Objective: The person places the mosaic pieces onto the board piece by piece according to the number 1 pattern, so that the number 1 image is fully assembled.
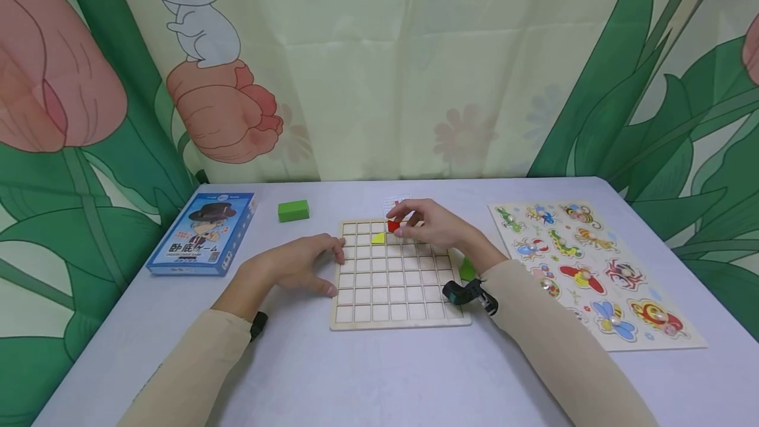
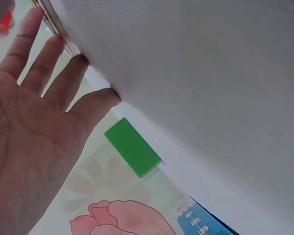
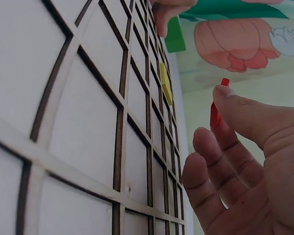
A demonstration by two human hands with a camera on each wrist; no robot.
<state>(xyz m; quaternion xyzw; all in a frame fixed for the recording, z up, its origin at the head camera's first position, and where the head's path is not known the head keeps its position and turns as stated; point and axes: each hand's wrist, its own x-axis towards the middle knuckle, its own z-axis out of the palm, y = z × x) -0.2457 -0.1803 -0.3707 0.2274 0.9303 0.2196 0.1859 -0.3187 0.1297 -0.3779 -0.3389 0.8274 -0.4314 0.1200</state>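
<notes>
A person's right hand (image 1: 431,221) pinches a small red piece (image 1: 393,226) between thumb and fingers, near the far edge of a square wooden grid board (image 1: 398,313). The board lies mid-table, its near edge toward the person. A yellow piece (image 1: 378,238) sits in the grid, close to the board's far edge and left of its middle. The left hand (image 1: 293,265), fingers spread and relaxed, touches the board's left edge. Near the far edge of the white table (image 1: 284,374) are a green block (image 1: 293,211) and, partly behind the right hand, a printed card (image 1: 393,202). Another green piece (image 1: 467,270) shows beside the board's right edge, partly hidden by the right forearm. A blue box (image 1: 204,236) lies toward the table's far left corner; a sheet of cartoon insects (image 1: 587,262) lies along its right edge.
</notes>
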